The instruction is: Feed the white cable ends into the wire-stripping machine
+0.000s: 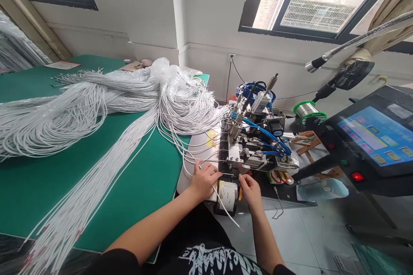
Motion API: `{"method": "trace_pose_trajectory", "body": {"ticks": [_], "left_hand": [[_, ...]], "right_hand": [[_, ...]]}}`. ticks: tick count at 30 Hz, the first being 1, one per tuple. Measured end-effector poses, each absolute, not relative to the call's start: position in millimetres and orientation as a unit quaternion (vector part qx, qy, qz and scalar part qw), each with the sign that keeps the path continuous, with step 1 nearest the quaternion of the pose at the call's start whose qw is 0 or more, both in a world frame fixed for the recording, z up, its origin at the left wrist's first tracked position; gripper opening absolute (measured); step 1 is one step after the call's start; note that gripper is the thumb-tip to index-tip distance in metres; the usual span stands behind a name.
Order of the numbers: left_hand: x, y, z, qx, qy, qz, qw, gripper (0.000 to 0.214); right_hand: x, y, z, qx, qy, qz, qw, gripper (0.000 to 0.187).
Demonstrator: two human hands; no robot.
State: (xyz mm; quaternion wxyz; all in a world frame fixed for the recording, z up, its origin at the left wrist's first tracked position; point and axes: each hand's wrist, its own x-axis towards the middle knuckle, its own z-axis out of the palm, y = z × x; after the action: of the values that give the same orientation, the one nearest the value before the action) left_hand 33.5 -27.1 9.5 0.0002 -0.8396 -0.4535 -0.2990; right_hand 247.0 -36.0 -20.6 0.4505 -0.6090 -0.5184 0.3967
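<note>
My left hand (204,180) is closed on a white cable (224,207), whose loose end with a pinkish tip hangs down toward my lap. Its fingertips reach the front end of the machine's dark rail. On the other side of that spot, my right hand (251,190) has thumb and index finger pinched close together; whatever they hold is too small to name. Between the hands stands a dark cylindrical part with a white label (227,197). Just beyond is the bench machine (235,146) with metal cylinders and blue air hoses, where several white cables run to the rail.
A large bundle of white cables (135,137) spreads over the green table (155,189) at left. To the right are a solder wire spool (309,111), a control screen (380,135), red-handled scissors (279,177) and a clear plastic container (322,190). A lamp arm (355,43) hangs above.
</note>
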Motion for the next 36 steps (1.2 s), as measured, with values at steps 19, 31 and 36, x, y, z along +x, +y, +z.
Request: {"method": "trace_pose_trajectory", "body": {"ticks": [19, 31, 36], "left_hand": [[17, -16, 35, -0.852, -0.483, -0.183, -0.087, 0.04], [-9, 162, 65, -0.829, -0.534, -0.14, -0.085, 0.045], [21, 215, 46, -0.812, -0.559, -0.128, -0.111, 0.042]], "right_hand": [[177, -81, 24, -0.42, -0.818, 0.103, 0.379, 0.022], [164, -82, -2, -0.46, -0.752, 0.002, 0.472, 0.021], [165, -84, -5, -0.467, -0.747, -0.008, 0.473, 0.022]]}}
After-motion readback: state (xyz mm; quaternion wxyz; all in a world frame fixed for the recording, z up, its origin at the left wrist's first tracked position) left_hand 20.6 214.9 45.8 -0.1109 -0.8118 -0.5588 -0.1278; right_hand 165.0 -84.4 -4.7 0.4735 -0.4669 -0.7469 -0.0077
